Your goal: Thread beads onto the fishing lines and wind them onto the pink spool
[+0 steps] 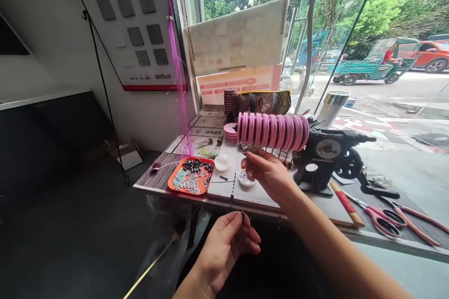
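Observation:
My left hand point(226, 245) is in front of the table's near edge, thumb and index finger pinched together. A small dark bit shows at its fingertips, too small to name. My right hand point(264, 170) reaches over the table just below a row of pink discs point(273, 131), its fingertips pinched. Whatever it holds is too fine to make out. The discs sit side by side on the shaft of a black hand-cranked machine point(324, 154). Under the right fingers stands a small white dish point(246, 178) of tiny pieces, partly hidden by the hand.
Left on the table, an orange tray point(192, 187) holds black, silver and turquoise small parts. Beside it lies a white round object point(222, 162). Pink-handled scissors point(384, 219), pliers point(417, 224) and a red-wrapped stick point(347, 204) lie right. Purple strands point(180, 98) hang left.

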Demonstrator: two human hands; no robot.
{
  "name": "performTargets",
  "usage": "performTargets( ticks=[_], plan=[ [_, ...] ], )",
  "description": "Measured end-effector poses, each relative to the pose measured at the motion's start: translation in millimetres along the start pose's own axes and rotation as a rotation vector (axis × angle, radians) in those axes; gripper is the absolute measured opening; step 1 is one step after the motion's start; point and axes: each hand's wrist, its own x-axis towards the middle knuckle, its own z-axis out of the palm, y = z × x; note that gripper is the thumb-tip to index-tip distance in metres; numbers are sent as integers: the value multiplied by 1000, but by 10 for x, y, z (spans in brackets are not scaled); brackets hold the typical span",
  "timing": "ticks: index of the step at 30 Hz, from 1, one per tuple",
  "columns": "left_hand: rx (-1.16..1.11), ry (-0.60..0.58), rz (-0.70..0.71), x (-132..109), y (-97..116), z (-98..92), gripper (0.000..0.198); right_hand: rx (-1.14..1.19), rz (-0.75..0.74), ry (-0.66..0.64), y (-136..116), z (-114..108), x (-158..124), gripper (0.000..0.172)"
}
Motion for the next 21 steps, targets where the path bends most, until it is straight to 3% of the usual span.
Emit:
performTargets(
  ticks=[10, 21],
  plan=[
    [-103, -17, -26, -25, -35, -39, 14, -3, 3, 0, -19, -5, -2, 26],
    [-101, -22, -37, -64, -63, -124, 24, -15, -4, 16, -26, 4, 10, 26]
  ],
)
